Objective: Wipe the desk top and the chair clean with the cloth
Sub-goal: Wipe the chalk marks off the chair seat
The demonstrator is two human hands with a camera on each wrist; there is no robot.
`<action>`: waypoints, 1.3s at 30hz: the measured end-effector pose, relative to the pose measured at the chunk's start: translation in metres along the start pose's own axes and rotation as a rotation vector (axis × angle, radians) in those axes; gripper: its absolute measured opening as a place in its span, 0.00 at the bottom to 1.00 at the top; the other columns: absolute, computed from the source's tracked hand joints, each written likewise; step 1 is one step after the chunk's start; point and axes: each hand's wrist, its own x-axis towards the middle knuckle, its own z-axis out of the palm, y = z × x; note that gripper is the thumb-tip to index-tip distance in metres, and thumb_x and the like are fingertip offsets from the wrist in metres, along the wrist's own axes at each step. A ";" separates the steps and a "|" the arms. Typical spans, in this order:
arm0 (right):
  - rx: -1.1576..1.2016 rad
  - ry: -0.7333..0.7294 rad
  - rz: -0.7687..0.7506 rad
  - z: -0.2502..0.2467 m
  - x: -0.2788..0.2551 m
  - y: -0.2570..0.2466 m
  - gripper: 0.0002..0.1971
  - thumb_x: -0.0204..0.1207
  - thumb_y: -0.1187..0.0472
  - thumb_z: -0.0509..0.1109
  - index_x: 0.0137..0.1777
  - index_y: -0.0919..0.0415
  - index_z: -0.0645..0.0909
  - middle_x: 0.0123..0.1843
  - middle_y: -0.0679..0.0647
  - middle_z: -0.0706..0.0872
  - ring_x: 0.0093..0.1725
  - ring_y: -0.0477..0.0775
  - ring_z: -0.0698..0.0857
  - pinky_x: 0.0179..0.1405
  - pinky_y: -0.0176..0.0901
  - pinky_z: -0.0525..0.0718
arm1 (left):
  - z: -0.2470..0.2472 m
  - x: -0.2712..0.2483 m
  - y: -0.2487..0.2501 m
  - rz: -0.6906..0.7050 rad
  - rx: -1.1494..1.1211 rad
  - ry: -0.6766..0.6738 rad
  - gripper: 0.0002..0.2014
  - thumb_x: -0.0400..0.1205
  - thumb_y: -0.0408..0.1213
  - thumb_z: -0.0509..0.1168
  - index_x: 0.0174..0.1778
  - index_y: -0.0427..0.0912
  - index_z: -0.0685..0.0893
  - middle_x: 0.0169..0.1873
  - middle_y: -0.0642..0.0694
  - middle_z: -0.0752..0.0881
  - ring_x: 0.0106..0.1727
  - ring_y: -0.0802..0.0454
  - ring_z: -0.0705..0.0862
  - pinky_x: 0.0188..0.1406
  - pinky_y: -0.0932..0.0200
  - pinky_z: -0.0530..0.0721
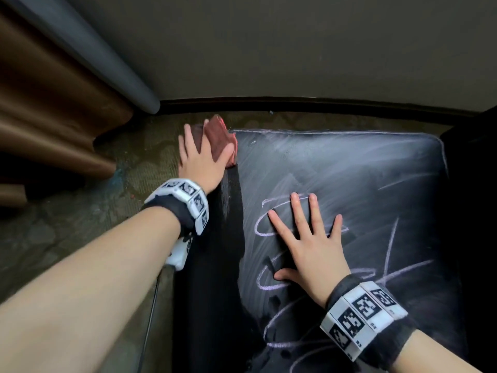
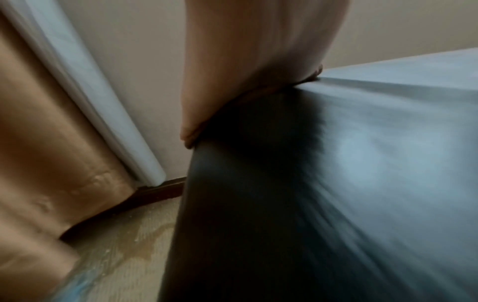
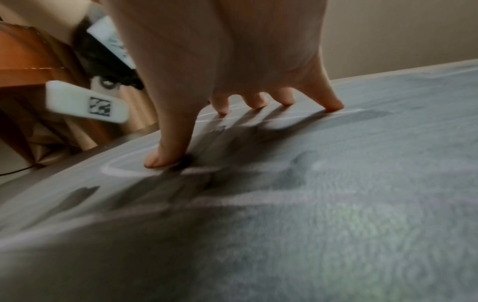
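The chair's black seat [image 1: 363, 184] fills the lower right of the head view, hazy with white smears and chalk scribbles [image 1: 266, 235]. A reddish-brown cloth [image 1: 217, 138] lies at the seat's far left corner. My left hand [image 1: 200, 160] presses on it with fingers stretched over it. Behind that hand a dark wiped strip [image 1: 231, 200] runs along the seat's left edge. My right hand [image 1: 309, 243] rests flat on the seat, fingers spread, holding nothing. In the right wrist view its fingertips [image 3: 333, 106] touch the seat [image 3: 336, 204]. The left wrist view shows my palm [image 2: 258, 61] on the blurred seat [image 2: 362, 163].
A brown curtain [image 1: 48, 117] and a grey curtain fold [image 1: 94, 49] hang at the left. A plain wall [image 1: 295, 44] with a dark baseboard [image 1: 269, 103] runs close behind the chair. Patterned carpet [image 1: 80, 224] lies left of the seat. A dark upright part [image 1: 473, 184] borders the seat's right.
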 end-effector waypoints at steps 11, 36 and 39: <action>0.012 -0.013 0.011 0.000 0.000 -0.002 0.65 0.32 0.33 0.82 0.77 0.51 0.66 0.79 0.68 0.64 0.76 0.77 0.62 0.53 0.89 0.65 | 0.015 -0.018 0.005 0.204 0.282 0.054 0.40 0.77 0.70 0.37 0.82 0.56 0.37 0.83 0.42 0.36 0.82 0.40 0.35 0.79 0.34 0.45; 0.068 0.050 -0.031 -0.005 -0.003 0.008 0.65 0.31 0.35 0.84 0.75 0.55 0.69 0.78 0.63 0.68 0.76 0.70 0.66 0.56 0.84 0.70 | 0.057 -0.110 -0.002 0.449 0.427 0.147 0.31 0.86 0.57 0.37 0.83 0.46 0.52 0.82 0.35 0.54 0.83 0.35 0.51 0.76 0.30 0.57; 0.055 0.072 0.040 -0.008 -0.008 0.031 0.65 0.33 0.36 0.84 0.76 0.59 0.68 0.78 0.63 0.68 0.77 0.66 0.66 0.57 0.79 0.73 | 0.040 -0.050 0.028 0.477 0.436 0.139 0.33 0.83 0.59 0.40 0.83 0.47 0.56 0.82 0.37 0.54 0.83 0.36 0.53 0.75 0.31 0.56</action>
